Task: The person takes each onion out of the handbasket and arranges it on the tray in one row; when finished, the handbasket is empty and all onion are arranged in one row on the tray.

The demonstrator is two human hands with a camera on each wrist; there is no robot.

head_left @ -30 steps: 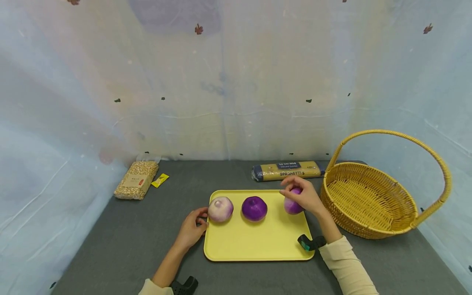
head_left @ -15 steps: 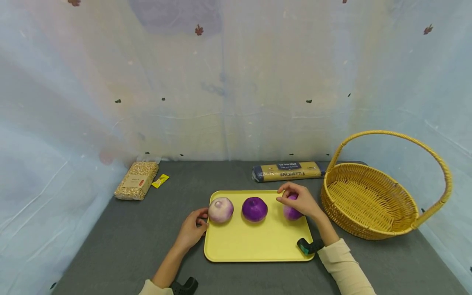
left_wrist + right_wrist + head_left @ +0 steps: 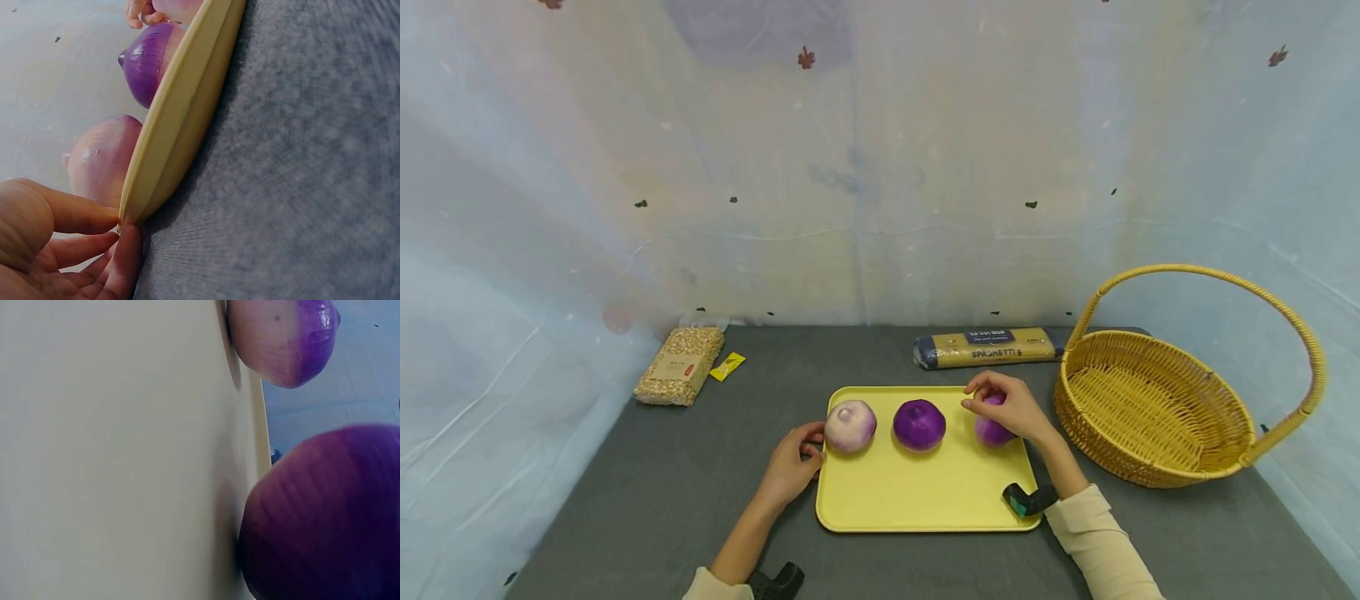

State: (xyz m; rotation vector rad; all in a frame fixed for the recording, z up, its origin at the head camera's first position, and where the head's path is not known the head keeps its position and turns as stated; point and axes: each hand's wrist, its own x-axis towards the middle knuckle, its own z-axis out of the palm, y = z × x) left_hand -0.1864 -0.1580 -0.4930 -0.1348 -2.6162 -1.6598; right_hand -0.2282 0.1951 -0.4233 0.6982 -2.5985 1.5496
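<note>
Three purple onions are lined up on a yellow tray (image 3: 925, 504). The left one is pale (image 3: 850, 427), and the middle onion (image 3: 919, 425) is deep purple. My left hand (image 3: 793, 462) pinches the tray's left rim beside the pale onion; the left wrist view shows thumb and fingers on either side of the edge. My right hand (image 3: 1011, 408) holds the right onion (image 3: 992, 431) from above with bent fingers, hiding part of it. This onion (image 3: 331, 519) fills the lower right of the right wrist view, its underside close to the tray surface.
A wicker basket (image 3: 1078, 417) with a tall handle stands right of the tray. Behind the tray lies a spaghetti packet (image 3: 988, 347). A bag of grains (image 3: 677, 367) and a small yellow packet (image 3: 727, 367) lie at the back left of the grey table (image 3: 700, 475).
My right hand and its onion have shifted slightly left and toward me, mostly in the first half second. The left hand stays on the tray rim.
</note>
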